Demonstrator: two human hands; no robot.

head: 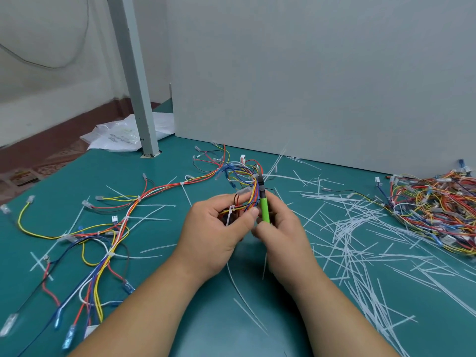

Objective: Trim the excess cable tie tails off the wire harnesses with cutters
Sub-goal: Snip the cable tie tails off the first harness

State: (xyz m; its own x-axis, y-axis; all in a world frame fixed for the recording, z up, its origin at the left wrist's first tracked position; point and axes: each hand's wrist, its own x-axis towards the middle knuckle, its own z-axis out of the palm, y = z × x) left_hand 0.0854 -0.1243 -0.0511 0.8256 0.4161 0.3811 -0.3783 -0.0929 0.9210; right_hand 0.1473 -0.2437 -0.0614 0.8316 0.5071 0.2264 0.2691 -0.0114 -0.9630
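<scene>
Cutters (264, 207) being gripped by right hand (282, 229) at frame centre; left hand (215, 231) pinching harness (252, 193). Risk: blades nicking wires crowding tie (231, 211).

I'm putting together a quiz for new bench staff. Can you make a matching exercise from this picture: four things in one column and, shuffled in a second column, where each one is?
Things
1. cutters
2. harness pile
3. bags
4. cut tails

Places
A. heaped at the far right edge of the mat
B. far left, beside the grey post
C. gripped in the right hand
D. strewn across the mat's right half

Pairs: 1-C, 2-A, 3-B, 4-D
</scene>
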